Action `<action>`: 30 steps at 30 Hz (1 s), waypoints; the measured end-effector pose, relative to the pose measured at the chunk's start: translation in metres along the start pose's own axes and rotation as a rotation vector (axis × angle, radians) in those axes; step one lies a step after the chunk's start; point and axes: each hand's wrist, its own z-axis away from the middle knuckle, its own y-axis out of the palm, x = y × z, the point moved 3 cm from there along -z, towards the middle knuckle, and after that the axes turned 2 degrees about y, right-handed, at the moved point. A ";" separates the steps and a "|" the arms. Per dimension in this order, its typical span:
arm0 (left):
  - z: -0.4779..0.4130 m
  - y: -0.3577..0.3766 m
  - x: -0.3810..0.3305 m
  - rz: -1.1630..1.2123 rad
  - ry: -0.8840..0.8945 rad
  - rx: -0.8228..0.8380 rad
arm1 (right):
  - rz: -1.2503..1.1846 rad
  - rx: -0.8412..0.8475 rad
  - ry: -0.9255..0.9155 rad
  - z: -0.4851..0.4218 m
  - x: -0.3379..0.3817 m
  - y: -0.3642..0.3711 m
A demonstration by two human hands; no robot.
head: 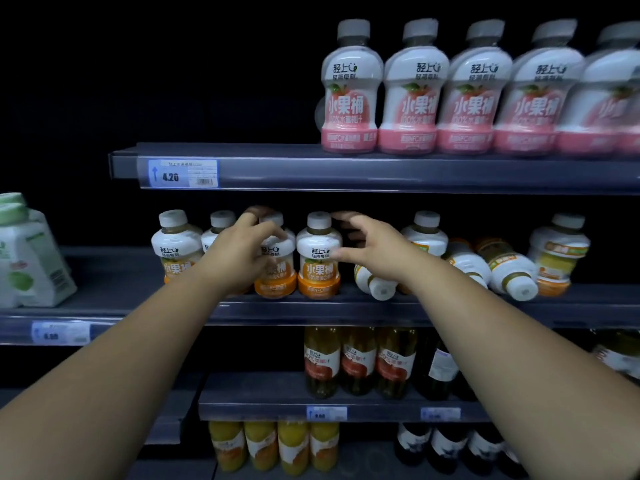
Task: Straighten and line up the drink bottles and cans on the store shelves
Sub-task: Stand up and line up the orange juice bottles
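Small white-capped orange juice bottles stand on the middle shelf (311, 308). My left hand (239, 252) curls around the neck of the third upright bottle (277, 277), thumb in front, fingers behind its cap. My right hand (375, 252) is open with fingers spread, its thumb tip by the label of the fourth upright bottle (318, 258). Just right of it, a bottle lies on its side (375, 285), cap toward me. Further right, two more bottles lie tipped over (509, 271) (465, 259). One bottle stands upright behind my right hand (424, 233) and another stands at the far right (557, 252).
Pink-labelled bottles (408, 98) line the upper shelf (346, 171), whose left part is bare. White cartons with green caps (31, 254) stand at the left. Tall dark juice bottles (356, 362) and yellow ones (273, 445) fill the shelves below. A price tag (183, 173) hangs on the upper rail.
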 end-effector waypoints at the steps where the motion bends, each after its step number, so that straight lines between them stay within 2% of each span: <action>1: 0.001 0.001 -0.003 -0.030 -0.002 0.004 | 0.013 -0.008 -0.002 0.006 -0.003 -0.005; 3: 0.002 0.004 -0.010 -0.190 0.008 -0.024 | 0.047 -0.015 -0.018 0.018 -0.007 -0.015; 5: 0.000 0.005 -0.025 -0.292 0.053 -0.078 | 0.182 -0.033 -0.050 0.031 -0.011 -0.024; 8: -0.006 0.008 -0.054 -0.269 0.140 -0.135 | 0.386 -0.056 -0.066 0.048 -0.021 -0.030; 12: -0.016 0.019 -0.077 -0.306 0.157 -0.137 | 0.509 -0.046 -0.028 0.061 -0.035 -0.024; 16: -0.018 0.035 -0.075 -0.346 0.102 -0.080 | 0.532 -0.091 0.011 0.067 -0.043 -0.016; 24: -0.018 0.045 -0.074 -0.348 0.091 -0.146 | 0.663 -0.237 0.086 0.068 -0.045 0.011; 30: -0.018 0.043 -0.073 -0.327 0.083 -0.148 | 0.599 -0.259 0.020 0.066 -0.038 0.003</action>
